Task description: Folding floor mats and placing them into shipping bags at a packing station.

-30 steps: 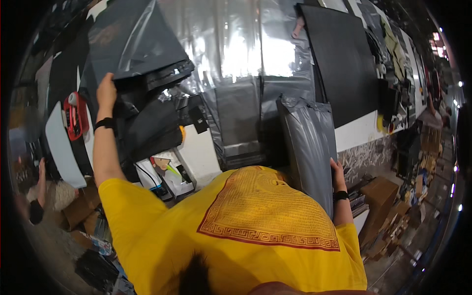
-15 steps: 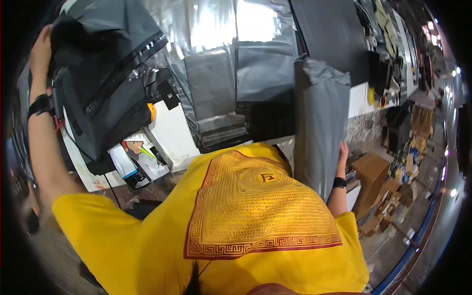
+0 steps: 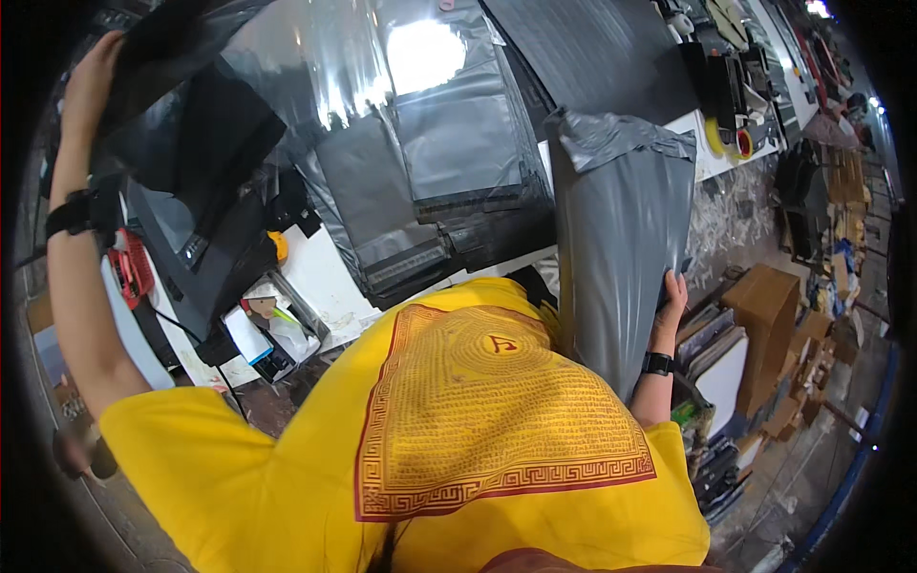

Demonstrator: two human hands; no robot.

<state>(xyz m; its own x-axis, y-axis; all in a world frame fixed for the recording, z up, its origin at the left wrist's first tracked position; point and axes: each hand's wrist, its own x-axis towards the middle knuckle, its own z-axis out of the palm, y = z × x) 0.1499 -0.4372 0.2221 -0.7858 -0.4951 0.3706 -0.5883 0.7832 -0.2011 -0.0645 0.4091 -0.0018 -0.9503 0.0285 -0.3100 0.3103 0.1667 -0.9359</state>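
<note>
At the upper left my left hand point(image 3: 91, 84) is closed on the edge of a black plastic bag point(image 3: 177, 33), raised over other dark bags. A large grey plastic mailing bag point(image 3: 626, 229) stands upright against my right side, its crumpled top folded over. My right hand point(image 3: 674, 298) grips its outer side, with most of the palm hidden behind it. Between my hands, flat grey mailing bags point(image 3: 458, 143) lie in overlapping stacks along a white table point(image 3: 320, 272).
An open box of small items point(image 3: 277, 329) sits at the table's near left edge, beside a red plastic object point(image 3: 131, 267). Tape rolls point(image 3: 714, 138) lie at the right. Cardboard boxes point(image 3: 764, 315) and stacked flat panels point(image 3: 712, 372) stand on the floor to my right.
My left hand has pulled the black bag up and away, uncovering more dark bags and the red object beneath. My right hand stays on the grey bag, which leans slightly outward.
</note>
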